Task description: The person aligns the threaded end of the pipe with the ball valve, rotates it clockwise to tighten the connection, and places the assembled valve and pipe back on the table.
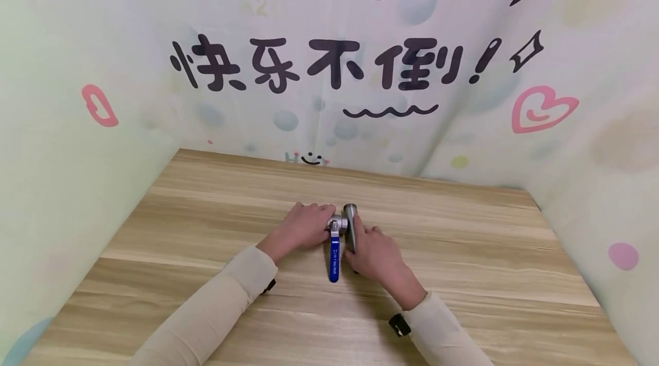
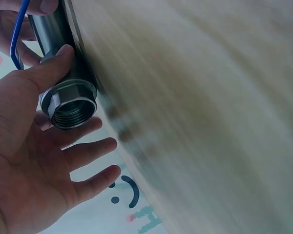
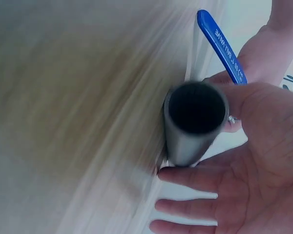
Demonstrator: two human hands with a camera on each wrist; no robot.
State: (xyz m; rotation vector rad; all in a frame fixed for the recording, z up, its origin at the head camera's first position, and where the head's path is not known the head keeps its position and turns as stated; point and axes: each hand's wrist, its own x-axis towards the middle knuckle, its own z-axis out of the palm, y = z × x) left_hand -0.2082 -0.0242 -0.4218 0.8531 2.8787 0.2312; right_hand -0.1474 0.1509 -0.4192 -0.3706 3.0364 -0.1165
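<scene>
Head view: left fingers point(image 1: 320, 214) pinch valve point(image 1: 337, 224), right fingers point(image 1: 360, 230) pipe point(image 1: 352, 223), seemingly touching; cloth point(image 1: 304, 100) behind tabletop point(image 1: 463, 257).

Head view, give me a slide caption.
Left grip on a blue-levered ball valve, right grip on a metal tube, at a wood-grain tabletop.

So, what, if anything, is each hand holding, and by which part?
The left hand holds the ball valve near its open threaded end; the right hand grips the metal pipe by its sides.
</scene>
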